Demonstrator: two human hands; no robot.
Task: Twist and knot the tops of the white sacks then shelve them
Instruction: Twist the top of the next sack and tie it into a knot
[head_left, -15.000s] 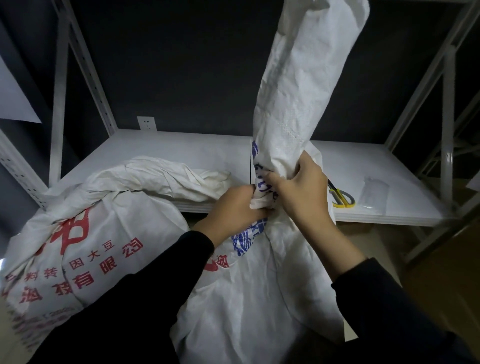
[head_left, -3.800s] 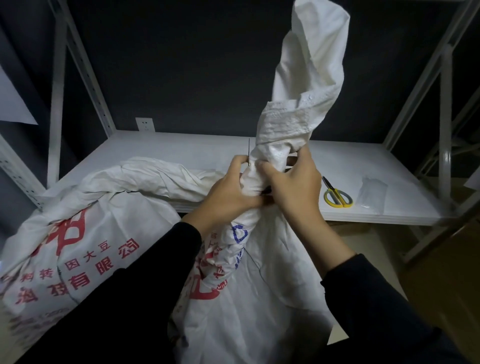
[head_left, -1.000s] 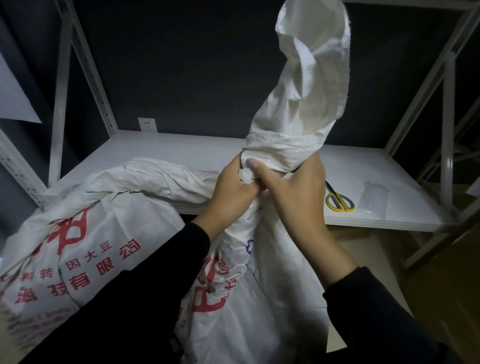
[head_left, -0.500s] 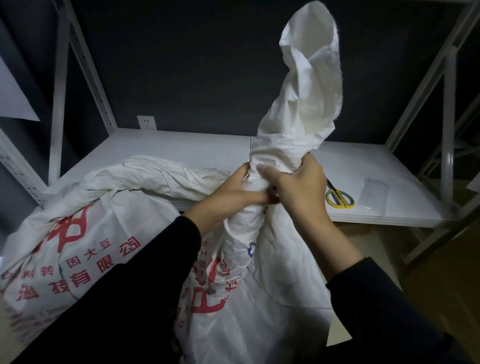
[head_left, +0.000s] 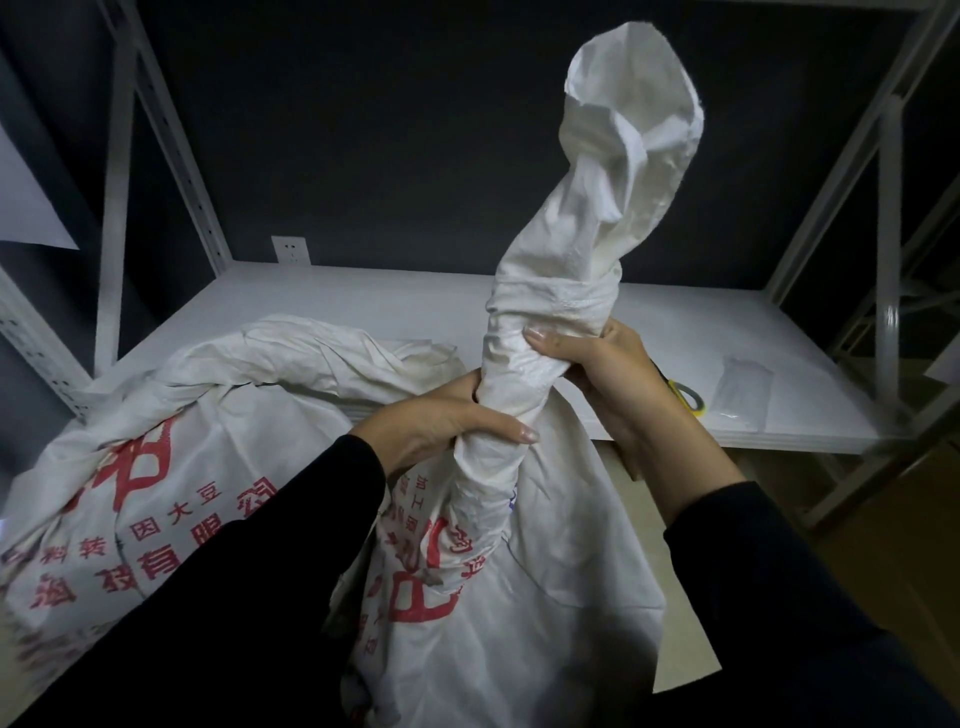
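Where both hands (head_left: 441, 422) (head_left: 609, 375) grip it, the woven white sack (head_left: 550, 551) twists ropelike.

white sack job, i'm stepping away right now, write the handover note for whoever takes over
Left hand: grips the twisted neck of the white woven sack with red print, low down.
Right hand: grips the same neck higher, just under a wrapped band of fabric.
Second white printed sack: on the left, against the front edge of the white metal shelf.
Done: neck twisted and wrapped.
Left: finish the knot (cannot tell if it is secured), check the second sack's top, shelve both.
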